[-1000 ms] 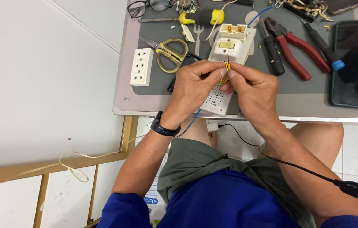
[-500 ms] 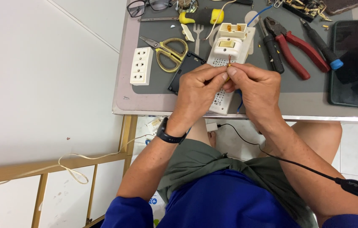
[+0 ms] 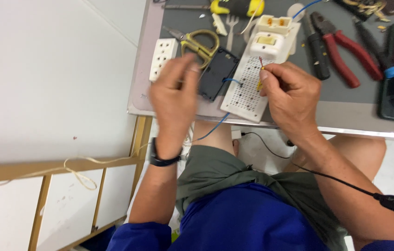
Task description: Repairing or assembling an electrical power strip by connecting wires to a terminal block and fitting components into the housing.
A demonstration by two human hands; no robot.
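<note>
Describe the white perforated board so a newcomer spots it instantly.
On the grey table, look at its near edge, between the two hands. The white perforated board lies there at a slant, just under the right hand. Unlike the smaller white socket plate to its left, it is long and covered in a grid of tiny holes.

Single head-worn view, looking steeply down from close above the grey worktable (image 3: 346, 104), lap below its near edge.

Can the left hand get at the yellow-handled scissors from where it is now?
Probably yes: the left hand hovers open right beside the scissors, which lie uncovered on the table, nothing between them.
</note>
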